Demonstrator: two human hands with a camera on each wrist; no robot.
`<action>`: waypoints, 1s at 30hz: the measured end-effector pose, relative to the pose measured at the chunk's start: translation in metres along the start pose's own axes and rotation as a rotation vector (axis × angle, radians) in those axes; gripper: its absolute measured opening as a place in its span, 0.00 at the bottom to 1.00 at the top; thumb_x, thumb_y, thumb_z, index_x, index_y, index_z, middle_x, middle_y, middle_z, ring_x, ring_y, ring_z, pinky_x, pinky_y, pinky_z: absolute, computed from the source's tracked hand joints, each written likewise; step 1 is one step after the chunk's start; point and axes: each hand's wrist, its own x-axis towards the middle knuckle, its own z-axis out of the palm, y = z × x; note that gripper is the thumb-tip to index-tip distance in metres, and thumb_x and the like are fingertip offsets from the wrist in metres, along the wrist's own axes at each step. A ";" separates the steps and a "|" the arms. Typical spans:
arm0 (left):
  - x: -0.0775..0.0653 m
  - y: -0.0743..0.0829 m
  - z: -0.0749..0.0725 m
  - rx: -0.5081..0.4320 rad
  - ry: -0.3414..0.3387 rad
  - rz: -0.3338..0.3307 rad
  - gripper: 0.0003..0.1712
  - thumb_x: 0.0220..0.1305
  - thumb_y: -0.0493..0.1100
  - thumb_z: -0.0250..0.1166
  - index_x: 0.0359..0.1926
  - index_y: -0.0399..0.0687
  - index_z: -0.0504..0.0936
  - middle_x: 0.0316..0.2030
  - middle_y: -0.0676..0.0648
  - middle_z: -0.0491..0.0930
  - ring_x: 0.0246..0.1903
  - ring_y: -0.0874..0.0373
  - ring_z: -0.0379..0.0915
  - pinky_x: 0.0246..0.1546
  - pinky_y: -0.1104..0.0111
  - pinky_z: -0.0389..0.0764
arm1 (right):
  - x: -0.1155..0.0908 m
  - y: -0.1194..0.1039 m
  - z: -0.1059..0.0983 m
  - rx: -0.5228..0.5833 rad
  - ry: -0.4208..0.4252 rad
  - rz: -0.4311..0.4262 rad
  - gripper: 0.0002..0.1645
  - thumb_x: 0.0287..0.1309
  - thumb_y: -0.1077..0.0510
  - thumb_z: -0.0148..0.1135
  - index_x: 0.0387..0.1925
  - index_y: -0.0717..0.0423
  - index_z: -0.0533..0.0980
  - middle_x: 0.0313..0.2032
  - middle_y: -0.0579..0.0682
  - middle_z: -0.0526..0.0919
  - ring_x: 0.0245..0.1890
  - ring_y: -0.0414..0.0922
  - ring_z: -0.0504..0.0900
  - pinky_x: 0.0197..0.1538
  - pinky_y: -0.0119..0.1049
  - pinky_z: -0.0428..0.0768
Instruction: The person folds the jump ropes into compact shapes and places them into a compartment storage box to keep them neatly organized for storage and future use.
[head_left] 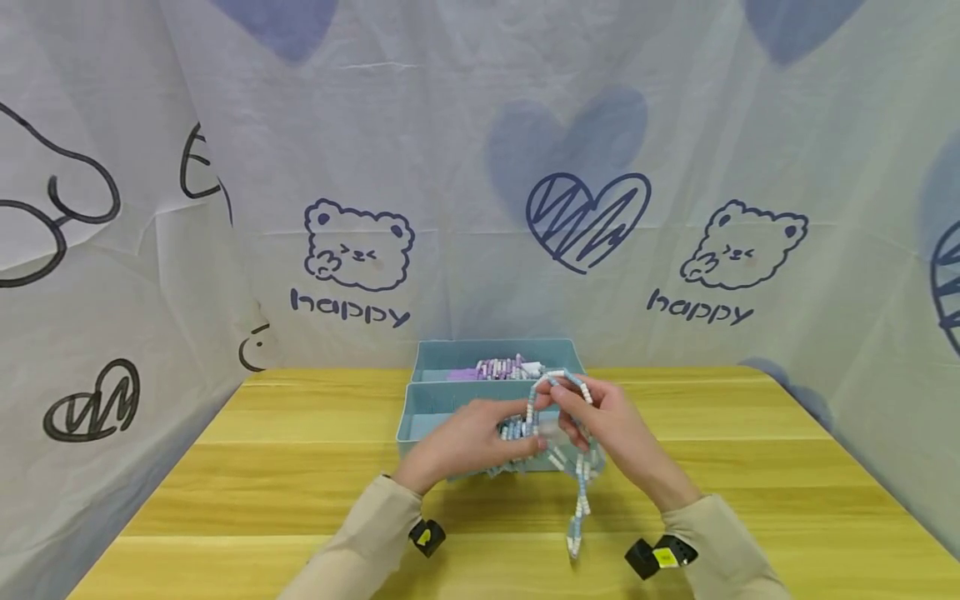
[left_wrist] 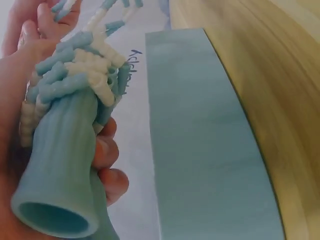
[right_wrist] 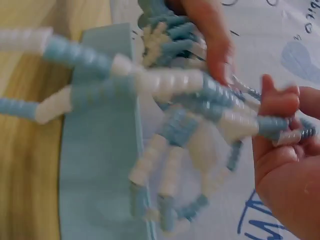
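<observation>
A blue and white beaded jump rope (head_left: pixel 581 492) is held between both hands, bunched at one end. My left hand (head_left: pixel 480 437) grips the bunched part; in the left wrist view its fingers curl around the light-blue handles (left_wrist: pixel 65 150), with wound beads (left_wrist: pixel 82 62) above them. My right hand (head_left: pixel 603 412) pinches a strand between thumb and fingers, and a loop arches over it. Loose beaded strands (right_wrist: pixel 170 80) hang below and across the right wrist view, partly blurred. Both hands are in front of and above the front blue box (head_left: pixel 420 423).
Behind the front box stands a second blue box (head_left: pixel 442 354) with a purple and white beaded rope (head_left: pixel 502 368) in it. A wooden table (head_left: pixel 285 467) lies beneath. A printed white cloth (head_left: pixel 465 167) hangs behind and at both sides.
</observation>
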 end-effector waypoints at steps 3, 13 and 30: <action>0.001 0.000 0.001 0.076 0.047 0.025 0.24 0.65 0.65 0.59 0.58 0.66 0.78 0.42 0.60 0.81 0.32 0.63 0.75 0.31 0.65 0.77 | 0.001 -0.001 -0.012 -0.044 0.123 0.026 0.18 0.67 0.53 0.62 0.49 0.64 0.77 0.21 0.49 0.73 0.16 0.39 0.63 0.20 0.30 0.64; 0.004 0.002 0.005 0.146 0.005 0.087 0.10 0.64 0.55 0.60 0.43 0.63 0.73 0.35 0.58 0.72 0.32 0.61 0.67 0.31 0.67 0.72 | 0.002 -0.011 -0.053 -0.728 0.180 0.098 0.24 0.54 0.37 0.70 0.45 0.46 0.79 0.24 0.47 0.76 0.24 0.46 0.70 0.28 0.38 0.70; -0.006 -0.003 -0.017 -0.203 -0.042 0.002 0.28 0.65 0.50 0.61 0.65 0.69 0.66 0.50 0.48 0.77 0.30 0.57 0.76 0.31 0.64 0.79 | -0.016 -0.024 -0.091 -0.711 -0.005 0.126 0.13 0.59 0.46 0.69 0.40 0.48 0.86 0.37 0.45 0.84 0.35 0.48 0.77 0.37 0.39 0.77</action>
